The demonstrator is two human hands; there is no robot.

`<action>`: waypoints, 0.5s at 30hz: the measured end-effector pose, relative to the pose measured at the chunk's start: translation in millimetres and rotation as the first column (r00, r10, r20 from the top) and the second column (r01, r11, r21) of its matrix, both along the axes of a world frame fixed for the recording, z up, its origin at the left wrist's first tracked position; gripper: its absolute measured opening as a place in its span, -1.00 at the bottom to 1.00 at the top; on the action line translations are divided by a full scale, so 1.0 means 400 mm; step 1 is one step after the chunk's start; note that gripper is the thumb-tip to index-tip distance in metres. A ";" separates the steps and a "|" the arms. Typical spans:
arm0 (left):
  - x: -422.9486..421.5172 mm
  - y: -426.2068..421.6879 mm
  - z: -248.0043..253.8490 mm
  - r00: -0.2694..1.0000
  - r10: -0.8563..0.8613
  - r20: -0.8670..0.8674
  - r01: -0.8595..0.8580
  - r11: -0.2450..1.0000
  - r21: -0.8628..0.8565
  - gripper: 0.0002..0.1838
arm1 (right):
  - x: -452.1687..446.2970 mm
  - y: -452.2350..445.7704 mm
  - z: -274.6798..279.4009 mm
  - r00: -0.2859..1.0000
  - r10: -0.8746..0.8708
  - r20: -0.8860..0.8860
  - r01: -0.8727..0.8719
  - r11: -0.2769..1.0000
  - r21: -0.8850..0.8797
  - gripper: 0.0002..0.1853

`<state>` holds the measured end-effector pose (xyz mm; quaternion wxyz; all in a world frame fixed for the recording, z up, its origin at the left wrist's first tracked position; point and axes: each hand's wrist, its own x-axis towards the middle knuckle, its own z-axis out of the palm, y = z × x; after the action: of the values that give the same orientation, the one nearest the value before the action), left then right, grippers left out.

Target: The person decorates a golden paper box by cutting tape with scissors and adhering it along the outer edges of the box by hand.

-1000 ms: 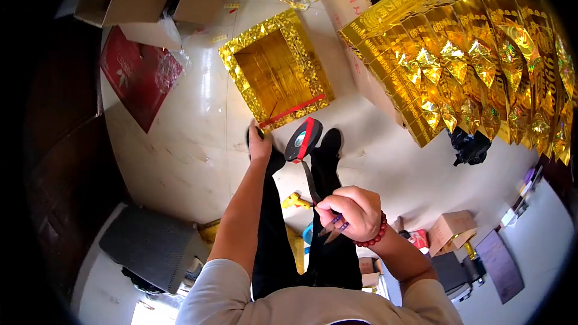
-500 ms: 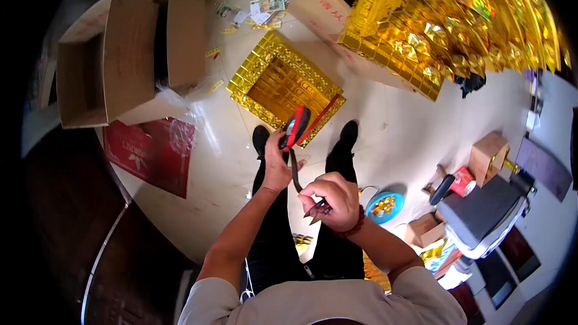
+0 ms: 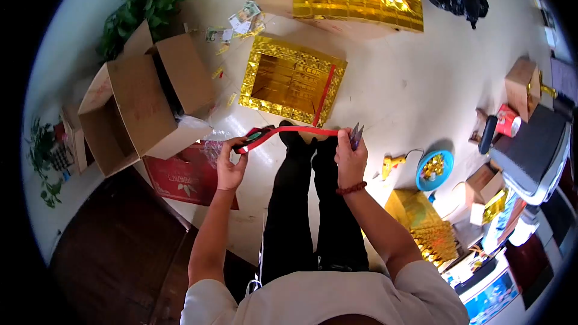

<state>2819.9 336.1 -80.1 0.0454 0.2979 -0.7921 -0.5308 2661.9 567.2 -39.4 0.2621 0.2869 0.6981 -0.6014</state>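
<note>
My left hand grips a roll of red tape, dark and green on its flat side. From it a red strip runs across to my right hand, where the fingers pinch its far end. The same hand also holds a pair of scissors, blades pointing up and slightly apart, handles hidden in the palm. Beyond my hands, a shiny gold box-like frame with a recessed middle lies on the floor. A red strip is stuck along its right side.
Open cardboard boxes stand left, above a flat red box. A large gold stack is at the top. To the right are a yellow glue gun, a blue basin, another gold piece and a grey chair.
My hands have moved apart, and the strip now stretches between them with its red side showing. The scissors now point up instead of down. The view has shifted and turned.
</note>
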 end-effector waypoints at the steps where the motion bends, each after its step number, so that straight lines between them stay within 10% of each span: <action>1: -0.004 -0.008 0.025 0.996 -0.041 0.085 0.038 0.999 0.031 -0.67 | 0.010 0.018 -0.034 0.996 -0.074 0.041 0.076 0.996 -0.036 -0.78; 4: -0.017 -0.055 0.066 0.900 -0.366 0.235 0.433 0.808 -0.401 -0.63 | 0.052 0.054 -0.143 0.974 -0.185 0.128 0.189 0.982 -0.022 -0.75; 15: -0.182 -0.300 -0.055 0.630 -0.643 0.435 0.769 0.434 -0.470 -0.57 | 0.191 -0.100 -0.473 0.946 -0.319 0.060 0.284 0.903 0.323 -0.73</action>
<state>2747.2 216.1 -102.0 -0.1629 -0.0456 -0.9693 -0.1783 2738.3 527.3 -228.4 0.1560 0.4619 0.7153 -0.5007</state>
